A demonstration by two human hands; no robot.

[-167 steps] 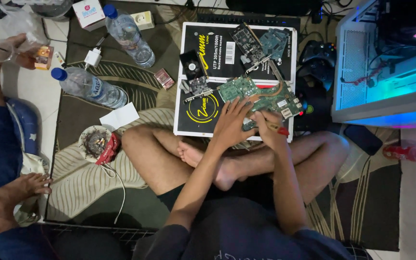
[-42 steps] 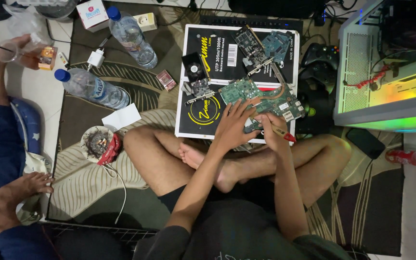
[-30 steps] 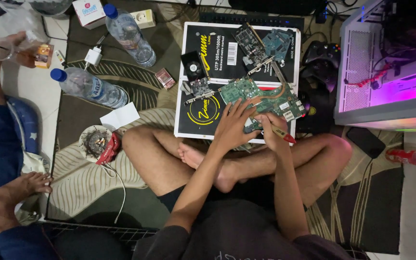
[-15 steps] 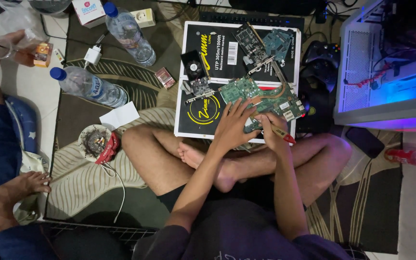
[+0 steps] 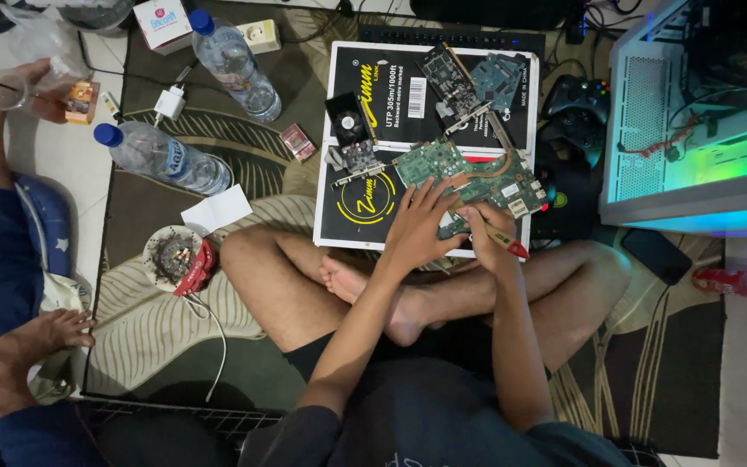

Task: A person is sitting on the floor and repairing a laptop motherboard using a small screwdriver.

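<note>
The screwdriver (image 5: 505,242) tip is hidden under the right hand (image 5: 488,227), perhaps touching the circuit board (image 5: 477,177).

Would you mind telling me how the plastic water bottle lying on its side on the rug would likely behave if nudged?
The lying water bottle is round and on its side, so it would probably roll, though the patterned rug may slow it. It looks at least partly full, so likely fairly heavy. Its clear plastic wall probably dents under a squeeze.

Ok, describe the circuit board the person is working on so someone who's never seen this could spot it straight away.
Find the flat black cardboard box with a yellow ring, lying on the rug before the seated person's crossed legs. On its right half lies the large green circuit board, pressed by the left hand. Unlike the smaller boards above, it carries copper pipes, and the right hand holds a red-handled tool at its edge.
</note>
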